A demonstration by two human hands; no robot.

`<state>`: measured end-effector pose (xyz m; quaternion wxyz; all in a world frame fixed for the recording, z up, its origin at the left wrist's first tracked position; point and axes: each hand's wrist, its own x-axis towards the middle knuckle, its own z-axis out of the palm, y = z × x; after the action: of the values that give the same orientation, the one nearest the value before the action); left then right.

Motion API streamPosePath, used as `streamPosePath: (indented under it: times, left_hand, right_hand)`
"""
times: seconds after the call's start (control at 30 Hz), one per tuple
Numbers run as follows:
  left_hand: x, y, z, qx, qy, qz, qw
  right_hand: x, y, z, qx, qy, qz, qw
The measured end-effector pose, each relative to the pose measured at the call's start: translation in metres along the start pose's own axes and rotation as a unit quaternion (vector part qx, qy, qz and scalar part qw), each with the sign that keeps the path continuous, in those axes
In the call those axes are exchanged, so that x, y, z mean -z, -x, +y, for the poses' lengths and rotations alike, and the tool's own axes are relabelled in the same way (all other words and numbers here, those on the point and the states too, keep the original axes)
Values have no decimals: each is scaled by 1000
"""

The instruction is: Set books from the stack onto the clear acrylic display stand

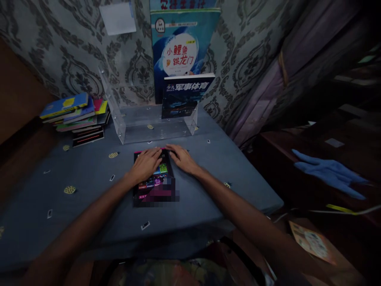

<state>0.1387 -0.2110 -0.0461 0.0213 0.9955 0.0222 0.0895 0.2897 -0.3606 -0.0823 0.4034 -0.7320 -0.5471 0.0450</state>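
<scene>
A dark book with colourful pictures and a pink top edge (162,169) lies flat on the blue tablecloth in front of me. Across its upper left part rests my left hand (147,163), palm down with the fingers stretched out. My right hand (181,159) is at the book's upper right corner, its extended fingertips touching the top edge. Neither hand is wrapped round anything. Just beyond the book stands a clear acrylic rack (120,129). A dark blue book (184,99) leans upright at its right end, in front of a taller teal book (181,29).
A stack of books (73,113) sits on the table's left, beside the rack. Patterned wallpaper (137,59) closes the back, with a tied curtain (258,99) on the right. Off the table's right edge are a blue glove (330,171) and a printed booklet (314,242).
</scene>
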Motion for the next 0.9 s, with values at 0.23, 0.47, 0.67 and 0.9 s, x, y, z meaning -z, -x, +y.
streamPosePath:
  times: [0.23,0.47,0.67,0.9]
  left_hand:
    - [6,23,-42,33,24,-27,999]
    - [11,66,-70,25,81,-10,996]
    - [13,93,-70,5,102,0,995]
    - [25,126,-51,-27,119,8,993]
  right_hand:
    - [2,1,-5,0,8,-12,1000]
    - [2,1,-5,0,13,-15,1000]
    - [2,1,-5,0,25,-15,1000]
    - [2,3,-4,0,38,-26,999]
